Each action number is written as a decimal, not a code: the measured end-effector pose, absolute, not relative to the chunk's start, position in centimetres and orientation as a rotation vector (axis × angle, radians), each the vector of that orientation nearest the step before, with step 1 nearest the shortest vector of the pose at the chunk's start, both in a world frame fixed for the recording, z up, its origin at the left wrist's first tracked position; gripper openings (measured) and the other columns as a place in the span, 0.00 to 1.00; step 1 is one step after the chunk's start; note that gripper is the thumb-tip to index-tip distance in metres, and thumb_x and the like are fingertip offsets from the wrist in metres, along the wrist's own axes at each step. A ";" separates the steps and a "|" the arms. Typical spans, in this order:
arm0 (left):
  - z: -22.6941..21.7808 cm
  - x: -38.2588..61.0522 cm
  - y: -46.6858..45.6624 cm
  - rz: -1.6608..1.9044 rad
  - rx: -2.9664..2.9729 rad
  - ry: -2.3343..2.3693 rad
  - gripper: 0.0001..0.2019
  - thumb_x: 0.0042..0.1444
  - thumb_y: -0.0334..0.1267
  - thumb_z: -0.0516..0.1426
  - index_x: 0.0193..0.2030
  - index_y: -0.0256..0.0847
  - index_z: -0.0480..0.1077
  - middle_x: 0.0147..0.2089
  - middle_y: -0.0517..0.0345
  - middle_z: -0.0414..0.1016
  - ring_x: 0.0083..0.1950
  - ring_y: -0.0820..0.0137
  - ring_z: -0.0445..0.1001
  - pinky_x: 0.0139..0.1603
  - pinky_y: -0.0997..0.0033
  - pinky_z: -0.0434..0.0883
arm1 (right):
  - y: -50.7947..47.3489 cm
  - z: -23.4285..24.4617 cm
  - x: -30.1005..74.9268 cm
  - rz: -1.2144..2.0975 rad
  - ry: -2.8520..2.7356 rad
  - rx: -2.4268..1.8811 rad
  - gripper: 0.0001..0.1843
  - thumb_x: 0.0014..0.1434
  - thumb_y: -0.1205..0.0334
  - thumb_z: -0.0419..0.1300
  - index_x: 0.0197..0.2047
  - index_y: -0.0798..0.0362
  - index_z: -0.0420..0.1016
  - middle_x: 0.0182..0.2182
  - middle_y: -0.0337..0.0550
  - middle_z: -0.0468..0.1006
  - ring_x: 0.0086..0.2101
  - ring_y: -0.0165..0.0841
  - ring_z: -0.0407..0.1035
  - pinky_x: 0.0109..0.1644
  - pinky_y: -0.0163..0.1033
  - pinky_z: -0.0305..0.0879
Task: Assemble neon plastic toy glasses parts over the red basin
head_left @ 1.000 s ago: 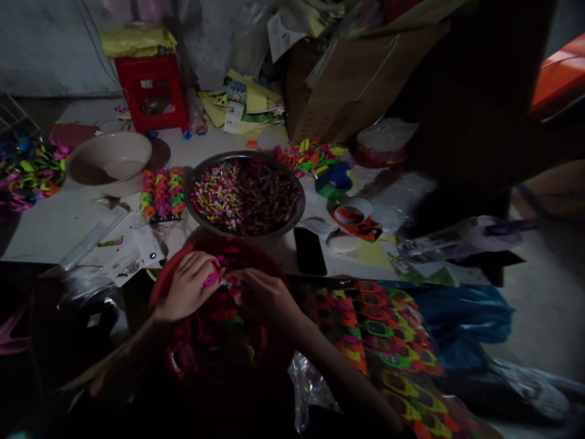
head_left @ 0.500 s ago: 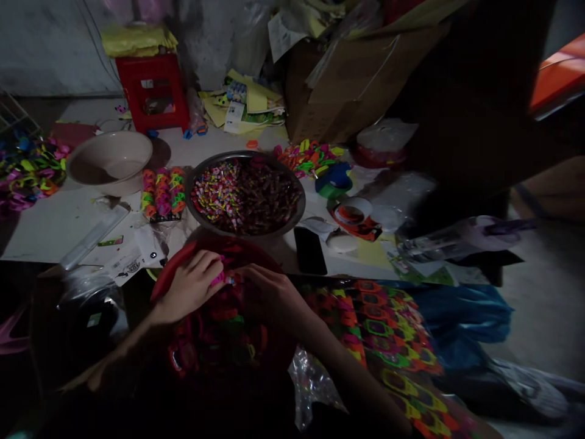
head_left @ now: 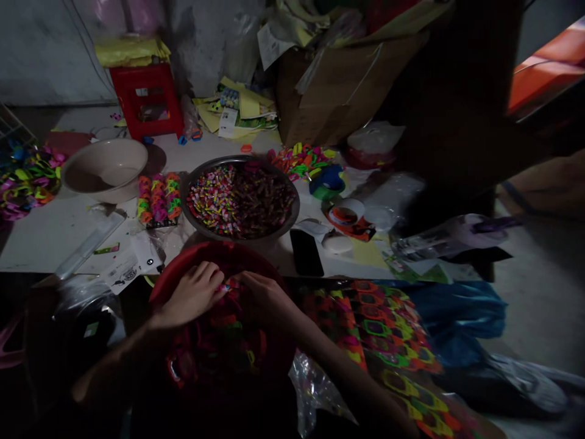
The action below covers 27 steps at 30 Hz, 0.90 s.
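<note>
One small, multicoloured piece [head_left: 223,288], half-hidden

I see on my monitor a grey basin [head_left: 295,210], its pieces [head_left: 212,198] multicoloured left, reddish-brown right; before it, a red tub [head_left: 168,277]; leftward, a beige bowl [head_left: 107,167].

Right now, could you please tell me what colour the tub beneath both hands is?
The tub is red, best seen in the head view.

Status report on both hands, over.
Left hand gripping small colourful piece, partly hidden. Right hand close beside it. Both over red basin; metal bowl just beyond.
</note>
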<state>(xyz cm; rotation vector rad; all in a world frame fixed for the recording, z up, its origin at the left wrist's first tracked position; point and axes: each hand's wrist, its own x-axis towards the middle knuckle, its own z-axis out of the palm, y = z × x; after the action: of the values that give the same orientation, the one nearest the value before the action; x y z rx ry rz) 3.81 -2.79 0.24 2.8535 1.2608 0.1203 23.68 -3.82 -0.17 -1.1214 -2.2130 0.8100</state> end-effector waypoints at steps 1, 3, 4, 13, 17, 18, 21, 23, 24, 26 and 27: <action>0.0 3.8 -2.7 0.107 2.847 1.285 0.12 0.66 0.40 0.47 0.45 0.37 0.67 0.47 0.50 0.71 0.50 0.61 0.70 0.45 0.62 0.71 | -3.9 -0.7 23.7 0.800 -2.190 -1.115 0.15 0.51 0.77 0.53 0.41 0.53 0.70 0.36 0.47 0.77 0.37 0.37 0.74 0.40 0.36 0.68; -0.4 3.9 -2.6 0.088 2.838 1.297 0.13 0.67 0.41 0.45 0.44 0.37 0.67 0.47 0.50 0.71 0.50 0.61 0.70 0.45 0.61 0.71 | -3.9 -1.4 23.8 0.798 -2.143 -1.090 0.15 0.51 0.77 0.54 0.42 0.53 0.69 0.37 0.47 0.77 0.38 0.37 0.73 0.40 0.37 0.68; -0.6 3.9 -2.6 0.077 2.831 1.287 0.14 0.67 0.42 0.44 0.44 0.37 0.67 0.46 0.50 0.71 0.49 0.61 0.70 0.45 0.61 0.71 | -3.9 -1.7 23.9 0.801 -2.118 -1.072 0.15 0.52 0.76 0.54 0.42 0.53 0.69 0.37 0.47 0.77 0.38 0.37 0.73 0.41 0.37 0.68; -0.4 4.7 -1.8 -0.108 2.650 1.302 0.13 0.66 0.39 0.46 0.43 0.38 0.69 0.44 0.50 0.75 0.49 0.62 0.73 0.47 0.62 0.71 | -3.9 -2.7 23.2 0.677 -2.043 -0.945 0.12 0.56 0.74 0.51 0.41 0.52 0.67 0.35 0.46 0.76 0.37 0.35 0.71 0.41 0.36 0.67; -0.9 4.3 -1.4 -0.051 2.405 1.452 0.12 0.64 0.42 0.49 0.46 0.39 0.69 0.51 0.48 0.74 0.55 0.60 0.72 0.50 0.60 0.72 | -2.1 -3.6 23.5 0.851 -2.077 -1.076 0.09 0.56 0.71 0.54 0.40 0.52 0.68 0.32 0.43 0.75 0.31 0.32 0.70 0.35 0.33 0.64; -0.9 3.9 -1.3 0.019 2.312 1.489 0.14 0.63 0.44 0.51 0.50 0.40 0.68 0.55 0.48 0.73 0.56 0.60 0.72 0.51 0.61 0.72 | -1.0 -3.7 23.8 0.952 -2.078 -1.078 0.07 0.56 0.69 0.56 0.40 0.53 0.69 0.31 0.41 0.75 0.29 0.30 0.69 0.33 0.32 0.63; -1.2 2.0 -1.5 0.373 2.058 1.595 0.30 0.59 0.50 0.54 0.65 0.41 0.53 0.62 0.48 0.68 0.59 0.63 0.71 0.56 0.63 0.71 | 4.2 -3.9 25.5 1.110 -1.993 -1.060 0.06 0.56 0.62 0.60 0.36 0.54 0.70 0.28 0.38 0.74 0.27 0.27 0.66 0.32 0.31 0.62; -1.8 0.4 -1.8 0.594 2.009 1.652 0.31 0.60 0.49 0.52 0.67 0.42 0.49 0.64 0.48 0.65 0.61 0.63 0.69 0.60 0.62 0.69 | 9.1 -3.6 26.9 0.985 -1.853 -1.141 0.08 0.55 0.57 0.61 0.33 0.53 0.70 0.26 0.37 0.73 0.26 0.28 0.65 0.32 0.32 0.63; -2.4 -0.4 -2.0 0.666 1.998 1.684 0.28 0.60 0.49 0.52 0.65 0.42 0.52 0.64 0.48 0.66 0.61 0.63 0.70 0.60 0.61 0.69 | 11.8 -3.4 27.6 0.923 -1.817 -1.179 0.09 0.55 0.56 0.61 0.33 0.53 0.70 0.26 0.37 0.73 0.27 0.29 0.65 0.32 0.33 0.64; -3.9 -1.6 -2.3 0.717 1.989 1.733 0.23 0.61 0.48 0.51 0.61 0.45 0.58 0.60 0.52 0.71 0.57 0.64 0.73 0.58 0.62 0.71 | 17.3 -2.6 28.8 0.788 -1.737 -1.251 0.12 0.58 0.53 0.58 0.40 0.53 0.71 0.32 0.41 0.76 0.33 0.32 0.69 0.39 0.36 0.67; -4.8 -2.0 -2.4 0.729 2.005 1.732 0.21 0.62 0.47 0.51 0.60 0.46 0.60 0.58 0.54 0.72 0.57 0.65 0.74 0.58 0.63 0.71 | 19.9 -2.3 29.2 0.718 -1.698 -1.283 0.14 0.60 0.53 0.57 0.44 0.53 0.71 0.36 0.42 0.77 0.38 0.34 0.69 0.43 0.38 0.68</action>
<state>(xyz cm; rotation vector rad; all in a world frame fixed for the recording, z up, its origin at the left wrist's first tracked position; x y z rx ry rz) -2.02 -2.38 -4.77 2.0046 1.7323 0.7288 29.24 19.89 -2.26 -1.2832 -1.6979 0.7179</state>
